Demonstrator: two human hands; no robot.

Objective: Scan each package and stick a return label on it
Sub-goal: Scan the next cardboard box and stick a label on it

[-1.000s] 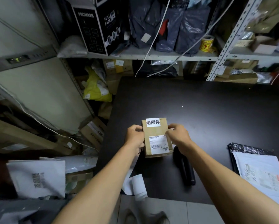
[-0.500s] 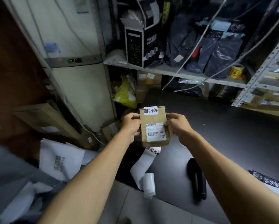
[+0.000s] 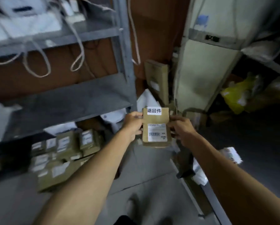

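Package: small cardboard box (image 3: 155, 127), held upright in mid-air between both hands, label side toward the camera.
Return label: white sticker (image 3: 154, 110) already on its top edge; shipping label (image 3: 157, 132) below it.
Left hand (image 3: 132, 125): grip closed on the box's left edge.
Right hand (image 3: 180, 129): grip closed on the right edge.
Likely reason: labelled, so probably headed for the stack of similar boxes (image 3: 63, 153) on the floor beside the grey shelf (image 3: 63, 98).
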